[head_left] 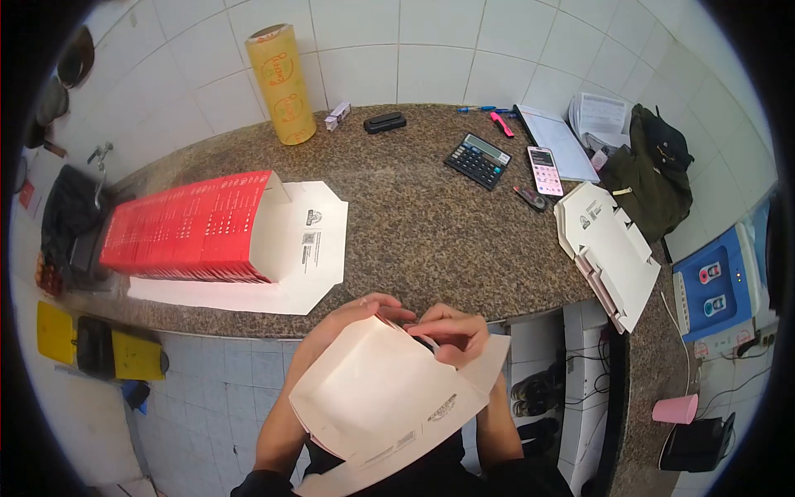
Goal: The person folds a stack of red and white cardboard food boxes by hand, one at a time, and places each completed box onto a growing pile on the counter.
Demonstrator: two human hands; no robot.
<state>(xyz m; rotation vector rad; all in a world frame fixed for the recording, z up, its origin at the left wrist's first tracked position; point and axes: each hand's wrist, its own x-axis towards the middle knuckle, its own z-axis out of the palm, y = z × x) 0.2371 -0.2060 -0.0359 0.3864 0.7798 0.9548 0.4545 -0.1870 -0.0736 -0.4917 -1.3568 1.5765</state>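
From my remote view, starting at the left, one long row of red cartons (190, 228) lies on the speckled counter (414, 224). They are packed too tightly for me to count. The row rests on one flat white sheet of card (306, 240). Behind it, one yellow roll (281, 83) stands upright against the tiled wall.

Toward the middle at the back I count one small carton (337, 115) and one black case (385, 123). Further right are two calculators, a black one (478, 161) and a pink-and-white one (544, 171), lying near each other. A single pink marker (501, 124) lies just behind them.

Low in the middle, in front of the counter edge and close to the body, is one white box (381, 398). It is partly folded, and both hands hold it. The left hand (356, 311) comes up from the lower left with its forearm behind the box, and its fingers curl over the top edge and grip it. The right hand (451, 331) sits just beside it with its fingers bent and pinched narrowly on the upper flap. The two hands almost touch.

At the right, one stack of flat white boxes (609, 248) overhangs the corner of the counter, and one dark green bag (650, 170) is behind it. One pink cup (675, 408) stands lower down at the far right.
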